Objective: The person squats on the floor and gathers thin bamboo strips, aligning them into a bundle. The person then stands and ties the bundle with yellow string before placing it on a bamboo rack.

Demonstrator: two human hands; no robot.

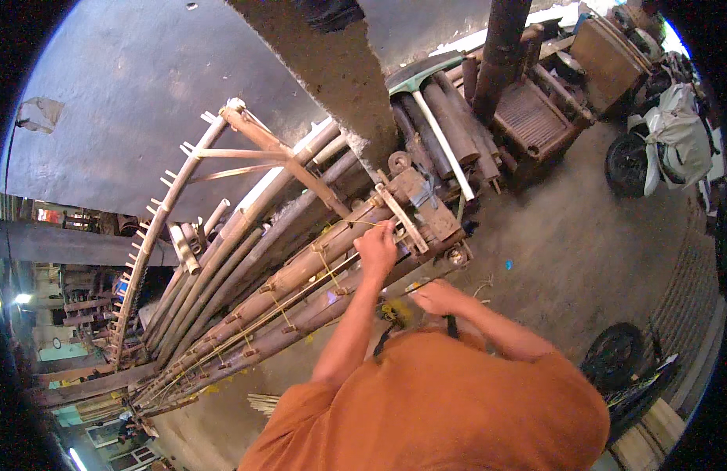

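My left hand [377, 250] is closed beside the end of a long bamboo frame [297, 271], its fingertips pinching a thin yellow cord [365, 223]. Similar cord is tied at intervals along the frame's poles, around short pegs. Right by my left fingers lies a pale notched wooden strip [403, 218] across the frame's end. My right hand [436, 297] is closed lower and to the right, just off the near pole. A thin dark shape shows at its fingers, too small to name. Below, between my arms, hangs a yellow bundle of cord [395, 312].
A curved bamboo ladder-like piece [169, 206] with pegs leans at the left. Bamboo poles [246, 216] lie behind the frame. A concrete post [332, 71] rises beyond its end. A green-and-white stand [438, 133], a wooden chair [532, 118] and a covered motorbike [677, 141] stand to the right.
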